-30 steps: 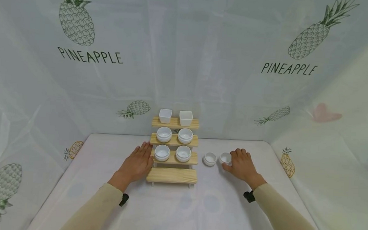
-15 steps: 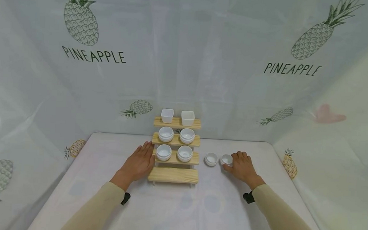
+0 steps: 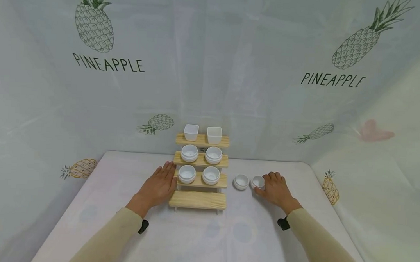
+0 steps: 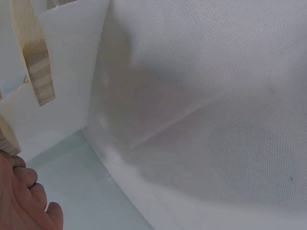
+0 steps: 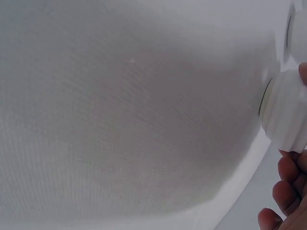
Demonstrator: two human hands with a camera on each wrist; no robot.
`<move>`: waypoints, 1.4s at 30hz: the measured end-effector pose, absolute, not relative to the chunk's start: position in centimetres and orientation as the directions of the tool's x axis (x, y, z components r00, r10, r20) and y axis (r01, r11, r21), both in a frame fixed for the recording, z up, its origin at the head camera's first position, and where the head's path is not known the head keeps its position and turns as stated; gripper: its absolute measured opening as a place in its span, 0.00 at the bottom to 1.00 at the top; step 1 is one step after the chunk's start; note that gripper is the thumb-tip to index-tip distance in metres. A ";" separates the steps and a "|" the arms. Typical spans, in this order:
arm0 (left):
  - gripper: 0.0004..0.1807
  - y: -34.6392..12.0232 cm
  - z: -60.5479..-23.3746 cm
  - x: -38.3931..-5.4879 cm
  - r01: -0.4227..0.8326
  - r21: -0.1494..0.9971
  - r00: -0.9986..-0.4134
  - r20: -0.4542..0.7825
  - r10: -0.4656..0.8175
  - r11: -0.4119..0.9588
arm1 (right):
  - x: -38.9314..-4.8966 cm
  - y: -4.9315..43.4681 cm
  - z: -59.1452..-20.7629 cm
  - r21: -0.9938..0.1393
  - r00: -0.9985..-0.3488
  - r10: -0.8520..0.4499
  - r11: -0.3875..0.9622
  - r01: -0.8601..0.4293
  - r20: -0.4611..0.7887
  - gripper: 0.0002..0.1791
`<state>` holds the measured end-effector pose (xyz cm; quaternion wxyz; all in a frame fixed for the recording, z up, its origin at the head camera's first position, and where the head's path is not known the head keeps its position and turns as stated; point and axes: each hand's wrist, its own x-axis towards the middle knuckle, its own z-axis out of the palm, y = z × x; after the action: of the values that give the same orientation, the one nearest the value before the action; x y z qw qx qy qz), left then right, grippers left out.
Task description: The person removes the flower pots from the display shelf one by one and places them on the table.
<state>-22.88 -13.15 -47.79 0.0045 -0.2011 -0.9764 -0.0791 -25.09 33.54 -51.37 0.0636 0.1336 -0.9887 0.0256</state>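
Observation:
A small white round bowl (image 3: 256, 182) stands on the table to the right of the stand, and my right hand (image 3: 276, 191) grips it from its right side. In the right wrist view that bowl (image 5: 287, 112) shows between thumb and fingertips. A second small round bowl (image 3: 241, 182) sits just left of it. My left hand (image 3: 157, 186) lies with straight fingers along the left side of a stepped wooden stand (image 3: 197, 200). In the left wrist view its fingers (image 4: 28, 178) are beside the end of a wooden shelf.
Two square white bowls (image 3: 214, 135) stand on the stand's top shelf. The two shelves below each bear a pair of round white bowls (image 3: 211, 175). The lowest shelf bears nothing. A white pineapple-print cloth (image 3: 247, 82) hangs behind and beside the white table (image 3: 226, 241).
The head view has shifted slightly. Both hands and the bowls keep nearly the same places.

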 end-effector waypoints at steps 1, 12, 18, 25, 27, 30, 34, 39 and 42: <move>0.36 -13.2 -47.8 -22.8 0.395 0.153 -0.918 0.041 0.394 0.906 | -25.0 33.5 -51.3 -0.030 -0.955 -0.264 0.962 -0.270 0.131 0.35; 0.35 -13.2 -48.0 -22.8 0.393 0.158 -0.919 0.045 0.391 0.906 | -24.9 33.3 -50.9 -0.044 -0.961 -0.255 0.964 -0.261 0.111 0.34; 0.35 -13.2 -48.0 -22.9 0.390 0.168 -0.921 0.047 0.388 0.905 | -24.9 33.2 -50.9 -0.053 -0.962 -0.246 0.966 -0.254 0.116 0.36; 0.35 -13.1 -48.1 -22.8 0.385 0.196 -0.922 0.048 0.384 0.902 | -24.9 33.4 -50.6 -0.077 -0.964 -0.228 0.968 -0.240 0.138 0.43; 0.35 -13.0 -48.1 -22.8 0.386 0.205 -0.922 0.050 0.384 0.900 | -24.9 33.5 -50.4 -0.087 -0.961 -0.223 0.967 -0.239 0.162 0.44; 0.35 -12.9 -48.1 -22.8 0.389 0.207 -0.921 0.052 0.387 0.898 | -24.8 33.3 -50.0 -0.106 -0.953 -0.219 0.964 -0.245 0.207 0.44; 0.35 -12.9 -48.2 -22.8 0.389 0.206 -0.921 0.050 0.387 0.898 | -24.6 32.4 -49.5 -0.123 -0.937 -0.222 0.957 -0.262 0.271 0.44; 0.35 -12.9 -48.2 -22.8 0.383 0.201 -0.923 0.047 0.382 0.901 | -24.1 30.1 -48.5 -0.138 -0.916 -0.215 0.952 -0.275 0.340 0.43; 0.35 -13.0 -48.2 -22.7 0.382 0.195 -0.924 0.047 0.380 0.903 | -23.7 28.5 -47.8 -0.136 -0.897 -0.220 0.947 -0.291 0.382 0.42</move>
<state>-22.74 -12.96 -48.19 0.0036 -0.1954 -0.9755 -0.1009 -23.67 28.49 -47.76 0.1843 0.1318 -0.9693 0.0952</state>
